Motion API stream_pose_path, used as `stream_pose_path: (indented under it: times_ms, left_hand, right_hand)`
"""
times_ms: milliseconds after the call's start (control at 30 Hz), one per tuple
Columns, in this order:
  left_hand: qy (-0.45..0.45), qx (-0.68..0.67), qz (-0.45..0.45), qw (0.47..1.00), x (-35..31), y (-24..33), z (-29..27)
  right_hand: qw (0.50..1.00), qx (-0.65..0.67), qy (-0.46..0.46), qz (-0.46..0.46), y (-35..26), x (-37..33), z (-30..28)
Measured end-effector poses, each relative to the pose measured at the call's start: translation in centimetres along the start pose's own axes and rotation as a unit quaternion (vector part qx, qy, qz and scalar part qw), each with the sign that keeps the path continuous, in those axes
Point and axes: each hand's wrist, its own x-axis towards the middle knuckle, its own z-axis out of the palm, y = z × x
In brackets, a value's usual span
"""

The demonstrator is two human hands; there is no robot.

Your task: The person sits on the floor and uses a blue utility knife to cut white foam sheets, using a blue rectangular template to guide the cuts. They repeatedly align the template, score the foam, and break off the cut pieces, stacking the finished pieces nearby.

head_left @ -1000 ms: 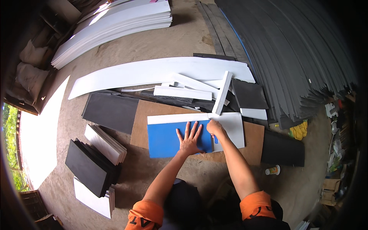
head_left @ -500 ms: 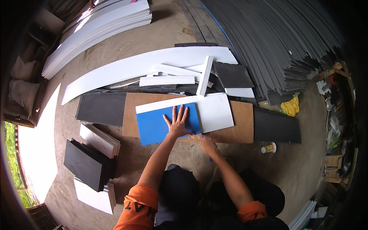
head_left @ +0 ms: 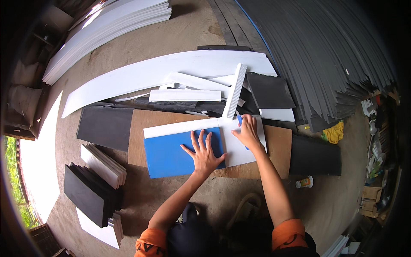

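My left hand lies flat with spread fingers on a blue rectangular panel, near its right edge. Under the panel is a white foam sheet, showing as a strip along the far side and a wider part to the right. A cut line seems to run across the white sheet by the panel's far right corner. My right hand is closed around a blue utility knife, its thin blade pointing away at the sheet's far edge. Both sheets rest on a brown wooden board.
Beyond the board lie white offcut strips, a ridged white bar and a long white sheet. Stacks of cut black pieces and white pieces stand at left. A cup lies right; black sheets fill the far right.
My right hand with the knife has gone from the near edge of the white sheet to its far edge. My left hand stays on the blue panel, its thumb now spread toward the panel's right edge.
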Motion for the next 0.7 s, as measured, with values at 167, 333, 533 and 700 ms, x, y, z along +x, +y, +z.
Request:
stream_pose_path:
  times_ms: [167, 333, 533, 700]
  left_hand:
    - [-0.013, 0.011, -0.014, 1.0, 0.5, 0.3, -0.2]
    - [-0.033, 0.028, -0.023, 0.999, 2.3, -2.1, -2.0]
    - [0.034, 0.053, -0.03, 0.998, 3.0, -7.2, -4.8]
    - [0.084, 0.02, -0.028, 0.996, 3.2, -7.5, -6.0]
  right_hand:
    - [0.989, 0.005, -0.149, 0.015, 0.8, 3.9, 0.3]
    - [0.986, -0.004, -0.162, 0.043, 1.0, 4.7, -1.0]
    - [0.977, 0.072, -0.181, 0.087, 0.6, 4.1, -5.5]
    - [0.984, -0.009, -0.144, 0.101, -2.5, 3.9, -15.3]
